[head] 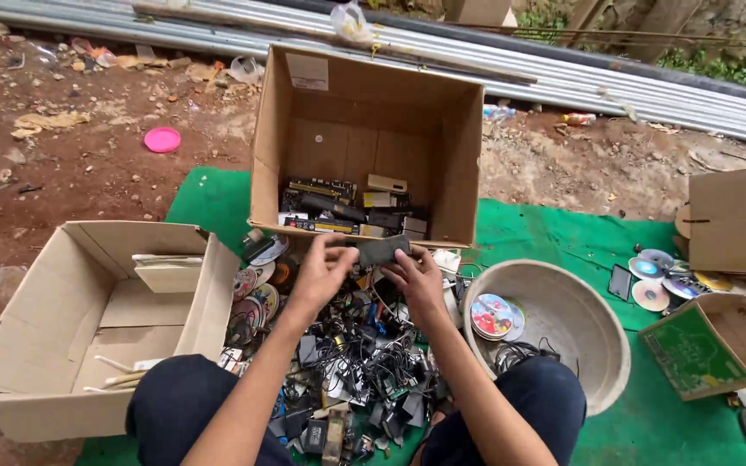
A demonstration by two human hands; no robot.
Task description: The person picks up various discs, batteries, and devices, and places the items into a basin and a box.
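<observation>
Both hands' fingers — left hand [321,269], right hand [418,278] — closed around flat grey rectangular device [382,250].

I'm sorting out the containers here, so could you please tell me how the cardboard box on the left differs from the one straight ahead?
The left box lies low and holds only a few pale sticks; the box ahead stands taller, tipped toward the person, with dark electronic parts in it. The left one sits partly on bare dirt, the other on the green mat. Both are brown cardboard, open.

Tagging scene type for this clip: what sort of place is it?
Likely an outdoor scrap-sorting spot: bare reddish dirt ground, green ground mat, a pile of tangled black cables and electronic parts, open brown cardboard boxes.
</observation>
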